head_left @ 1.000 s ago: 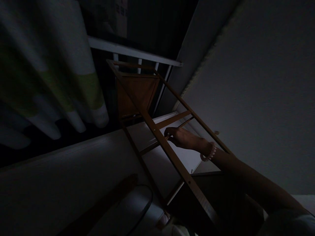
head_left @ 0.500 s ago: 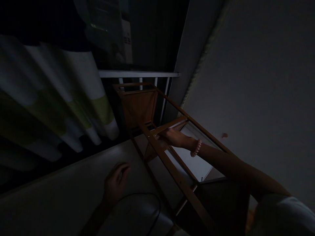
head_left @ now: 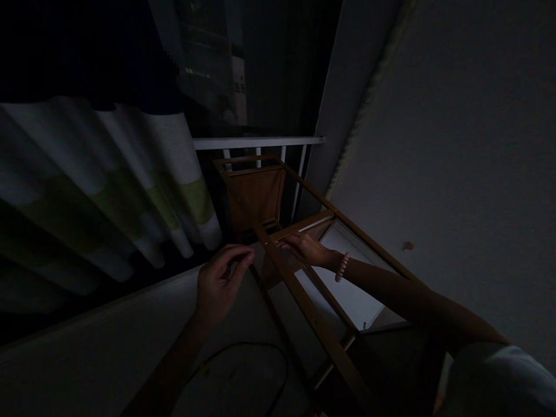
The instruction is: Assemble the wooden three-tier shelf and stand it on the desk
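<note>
The left hand [head_left: 219, 282] had come up from low over the pale floor [head_left: 108, 353] and hung just beside the near rail of the brown slatted wooden shelf frame [head_left: 313, 320]. It was half open, with the fingers curled toward the thumb, and it held nothing. It did not seem to be touching the wood.

The right hand [head_left: 305, 249], with a pale bead bracelet [head_left: 342, 266] at its wrist, had stayed on the frame's crossbar with its fingers laid along it. The light was too dim to tell whether they closed around the bar.

The frame leaned between the grey wall [head_left: 456, 174] and the white-and-green striped curtain [head_left: 143, 191], and its far end reached the white railing [head_left: 256, 142]. Both hands were therefore now at the same end of the frame, one on it and one closing in. A black cable [head_left: 271, 353] looped on the floor below.
</note>
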Demonstrator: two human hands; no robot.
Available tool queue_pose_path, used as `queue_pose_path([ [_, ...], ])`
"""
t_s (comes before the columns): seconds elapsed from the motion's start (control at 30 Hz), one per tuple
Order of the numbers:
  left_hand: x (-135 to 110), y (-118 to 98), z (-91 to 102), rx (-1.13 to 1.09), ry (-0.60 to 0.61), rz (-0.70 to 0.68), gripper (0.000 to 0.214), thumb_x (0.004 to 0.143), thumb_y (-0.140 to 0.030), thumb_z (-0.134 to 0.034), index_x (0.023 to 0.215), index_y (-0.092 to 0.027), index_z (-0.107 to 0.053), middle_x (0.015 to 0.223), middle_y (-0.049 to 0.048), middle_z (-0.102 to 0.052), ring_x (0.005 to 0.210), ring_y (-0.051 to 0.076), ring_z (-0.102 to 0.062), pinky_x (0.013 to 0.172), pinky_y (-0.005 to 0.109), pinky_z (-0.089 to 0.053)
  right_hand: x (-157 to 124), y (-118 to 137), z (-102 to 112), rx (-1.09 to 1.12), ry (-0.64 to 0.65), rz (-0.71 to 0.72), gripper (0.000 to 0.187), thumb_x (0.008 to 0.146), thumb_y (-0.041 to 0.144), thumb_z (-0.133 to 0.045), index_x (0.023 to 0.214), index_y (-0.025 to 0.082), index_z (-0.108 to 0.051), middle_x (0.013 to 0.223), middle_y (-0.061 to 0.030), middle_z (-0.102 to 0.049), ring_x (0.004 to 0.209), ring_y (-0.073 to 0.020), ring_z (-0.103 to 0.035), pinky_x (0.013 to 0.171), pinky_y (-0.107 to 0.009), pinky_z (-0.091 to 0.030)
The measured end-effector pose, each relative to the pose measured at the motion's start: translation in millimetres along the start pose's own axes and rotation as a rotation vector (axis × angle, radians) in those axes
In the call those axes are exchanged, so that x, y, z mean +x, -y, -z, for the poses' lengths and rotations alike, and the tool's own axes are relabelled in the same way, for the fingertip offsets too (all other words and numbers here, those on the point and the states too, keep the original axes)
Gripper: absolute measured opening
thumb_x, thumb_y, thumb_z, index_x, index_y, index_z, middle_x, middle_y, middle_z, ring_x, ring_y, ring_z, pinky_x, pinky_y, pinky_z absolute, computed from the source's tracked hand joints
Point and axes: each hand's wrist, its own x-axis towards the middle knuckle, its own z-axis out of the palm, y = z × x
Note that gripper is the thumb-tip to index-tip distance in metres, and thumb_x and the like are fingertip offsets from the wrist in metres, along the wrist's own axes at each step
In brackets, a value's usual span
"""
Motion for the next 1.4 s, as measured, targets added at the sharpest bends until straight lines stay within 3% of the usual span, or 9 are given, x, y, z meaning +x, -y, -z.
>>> queue_pose_path([
  [0.3, 8.5, 8.9, -6.1, -0.080, 0.016, 0.150, 0.016, 0.077, -0.029, -0.054, 0.081, -0.015, -0.061, 0.078, 0.0019, -0.061, 0.072, 0.011, -0.056, 0.069, 0.022, -0.046, 3.6, -8.0, -11.4, 0.122, -0.102, 0.021, 0.026, 0.089, 0.025, -0.041, 0.095, 0.012, -0.062, 0.090, -0.0093, -0.066, 0.083, -0.0162, -0.062, 0.074, -0.026, -0.046],
  [0.47, 22.1, 0.2, -7.9, -0.080, 0.057, 0.068, 0.014, 0.076, -0.027, -0.055, 0.082, -0.016, -0.062, 0.081, 0.0021, -0.062, 0.075, 0.012, -0.057, 0.074, 0.024, -0.046, -1.1, -6.6, -4.3, 0.112, -0.063, 0.126, 0.024, 0.089, 0.024, -0.042, 0.095, 0.012, -0.062, 0.087, -0.0078, -0.066, 0.080, -0.0144, -0.062, 0.073, -0.024, -0.047],
  [0.7, 35.2, 4.2, -7.5, -0.076, 0.158, -0.002, 0.011, 0.077, -0.023, -0.055, 0.083, -0.016, -0.062, 0.083, 0.0019, -0.061, 0.077, 0.011, -0.058, 0.074, 0.022, -0.046, 3.9, -5.7, 4.5, 0.100, 0.026, 0.153, 0.022, 0.088, 0.020, -0.042, 0.097, 0.013, -0.061, 0.086, -0.0070, -0.066, 0.079, -0.0134, -0.062, 0.069, -0.023, -0.047],
  [1.0, 32.1, 11.2, -1.3, -0.095, 0.143, 0.008, 0.011, 0.078, -0.022, -0.054, 0.082, -0.015, -0.062, 0.082, 0.0025, -0.061, 0.074, 0.010, -0.057, 0.069, 0.020, -0.047, 0.0, -13.6, -0.5, 0.044, -0.036, 0.163, 0.018, 0.085, 0.014, -0.045, 0.091, 0.013, -0.063, 0.083, -0.0072, -0.066, 0.077, -0.0139, -0.062, 0.069, -0.023, -0.047],
  [1.2, 35.0, 6.7, -6.7, -0.082, 0.118, -0.056, 0.010, 0.078, -0.021, -0.055, 0.081, -0.016, -0.063, 0.081, 0.0024, -0.061, 0.077, 0.010, -0.058, 0.070, 0.021, -0.046, 5.6, -11.8, -4.0, 0.072, -0.069, 0.084, 0.018, 0.085, 0.019, -0.048, 0.090, 0.013, -0.064, 0.085, -0.0067, -0.067, 0.076, -0.0141, -0.063, 0.069, -0.023, -0.047],
  [1.4, 35.6, 4.6, -13.0, -0.091, 0.114, -0.029, 0.010, 0.077, -0.021, -0.056, 0.081, -0.016, -0.064, 0.083, 0.0031, -0.062, 0.078, 0.011, -0.058, 0.070, 0.022, -0.046, 4.6, -8.6, -12.9, 0.068, -0.117, 0.030, 0.019, 0.085, 0.022, -0.049, 0.090, 0.015, -0.066, 0.084, -0.0061, -0.068, 0.077, -0.0149, -0.063, 0.069, -0.022, -0.048],
])
